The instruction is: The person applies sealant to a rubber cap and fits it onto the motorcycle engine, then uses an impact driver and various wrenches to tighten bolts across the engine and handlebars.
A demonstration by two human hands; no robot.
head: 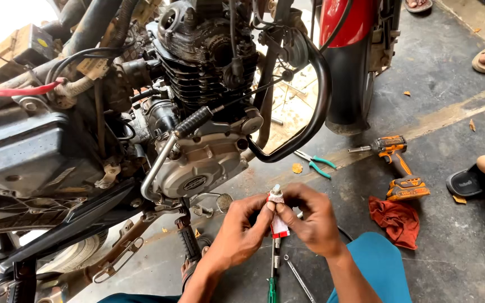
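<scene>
I hold a small white-and-red cardboard box with a pale grey metal tip sticking out of its top (277, 216) between both my hands, right in front of me and just above the oily concrete floor (456, 264). My left hand (241, 229) pinches the box from the left, thumb and fingertips closed on its upper edge. My right hand (310, 216) wraps it from the right, fingers curled over the top and pressed against the left fingertips, so the box sits squeezed in the middle with only its tip and a strip of its front showing. Whether the tip is loose inside the box I cannot tell.

Directly below my hands a green-handled screwdriver (272, 283) and a slim steel spanner (298, 278) lie on the floor. Just beyond my hands stands the stripped black motorcycle engine with its silver side cover (200, 163). To the right of it, well apart from my hands, lie teal-handled pliers (316, 163), an orange-and-black cordless drill (399, 168) and a crumpled red rag (397, 220). Another person's sandalled foot (470, 180) rests at the right edge.
</scene>
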